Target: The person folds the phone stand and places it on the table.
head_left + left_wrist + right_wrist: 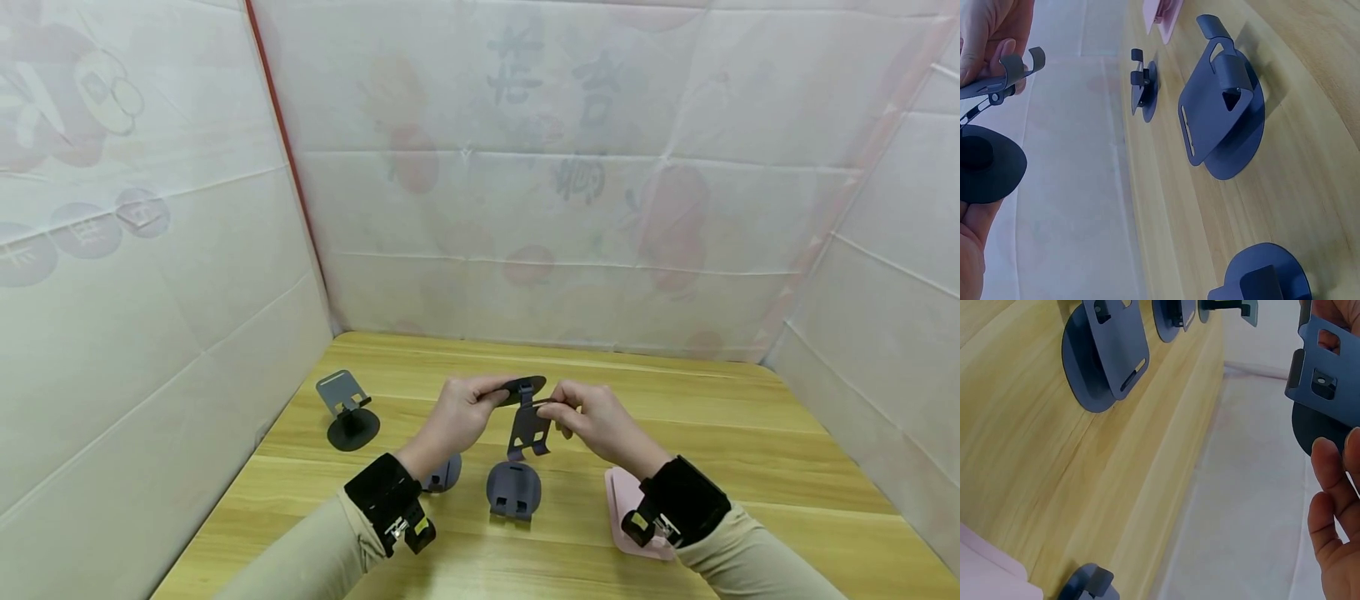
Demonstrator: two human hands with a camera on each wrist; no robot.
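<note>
Nearest the person, a pink stand [626,500] lay flat on the wooden table [750,467], partly under the right forearm. Just left of it a dark folded stand [513,492] sat on the wood, with another dark stand [444,475] half hidden behind the left wrist.

Above those, both hands were holding one dark phone stand [527,417] up off the table. The left hand [461,417] had its fingers curled round the round base, and the right hand [592,421] pinched the hinge arm, with the plate hanging down between them.

Further back on the left, a grey stand [347,408] stood opened up, well apart from the rest.
</note>
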